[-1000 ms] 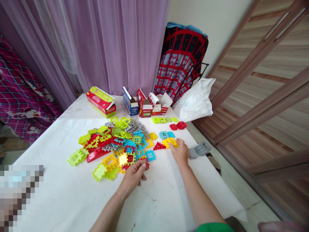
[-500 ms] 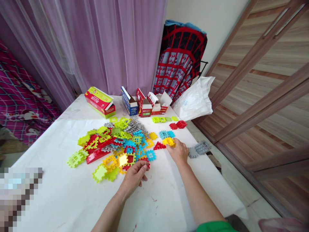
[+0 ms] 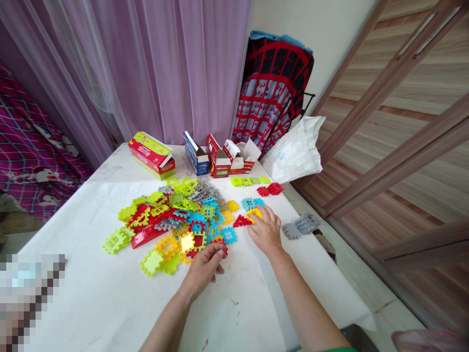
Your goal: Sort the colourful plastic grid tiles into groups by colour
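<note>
My right hand (image 3: 266, 230) reaches over the small yellow building tiles (image 3: 254, 213), its thumb and fingers around them. Just left of the yellow tiles lies a red triangular tile (image 3: 242, 221), and behind them are blue tiles (image 3: 248, 204). My left hand (image 3: 208, 261) rests at the near right edge of a big mixed pile of interlocking plastic tiles (image 3: 207, 212). Its fingers are loosely bent and a little apart, with nothing seen in them. Red tile edges show beside its fingertips.
Sorted green tiles (image 3: 242, 182), red tiles (image 3: 274, 188) and grey tiles (image 3: 307, 224) lie along the right side. A red-and-green box (image 3: 152, 156), a blue box (image 3: 197, 156), other opened boxes (image 3: 219, 159) and a white bag (image 3: 295, 151) line the table's back.
My right hand has turned and shifted slightly left, covering more of the yellow tiles, which sit a little lower. My left hand stays in place.
</note>
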Demonstrator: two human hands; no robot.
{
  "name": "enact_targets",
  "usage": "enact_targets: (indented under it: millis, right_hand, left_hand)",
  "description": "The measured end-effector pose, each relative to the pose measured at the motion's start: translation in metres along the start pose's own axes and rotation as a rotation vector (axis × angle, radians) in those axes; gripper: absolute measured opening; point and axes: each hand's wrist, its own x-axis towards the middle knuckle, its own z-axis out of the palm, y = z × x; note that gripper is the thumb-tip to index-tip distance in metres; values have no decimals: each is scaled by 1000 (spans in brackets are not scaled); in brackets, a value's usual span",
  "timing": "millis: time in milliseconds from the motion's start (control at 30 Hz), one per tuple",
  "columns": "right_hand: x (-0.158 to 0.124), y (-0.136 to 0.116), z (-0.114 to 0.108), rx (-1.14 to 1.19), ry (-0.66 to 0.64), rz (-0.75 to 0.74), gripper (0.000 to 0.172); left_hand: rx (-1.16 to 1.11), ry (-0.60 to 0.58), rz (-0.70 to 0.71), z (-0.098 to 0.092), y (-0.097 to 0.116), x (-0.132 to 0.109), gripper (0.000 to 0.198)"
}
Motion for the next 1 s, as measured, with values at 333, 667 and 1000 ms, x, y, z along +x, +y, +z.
enact_targets:
  millis: [333, 667, 1000]
  right_hand:
    - [24, 0, -7, -129, -252, -211, 27]
    - [34, 3, 2, -118, -302, -278, 18]
    - [35, -17, -7, -102, -281, -222, 28]
  left_hand:
    - [-15, 3, 14, 0, -5, 2, 40]
    - [-43, -22, 13, 1, -5, 1, 40]
    - [-314, 459, 225, -29, 15, 3, 46]
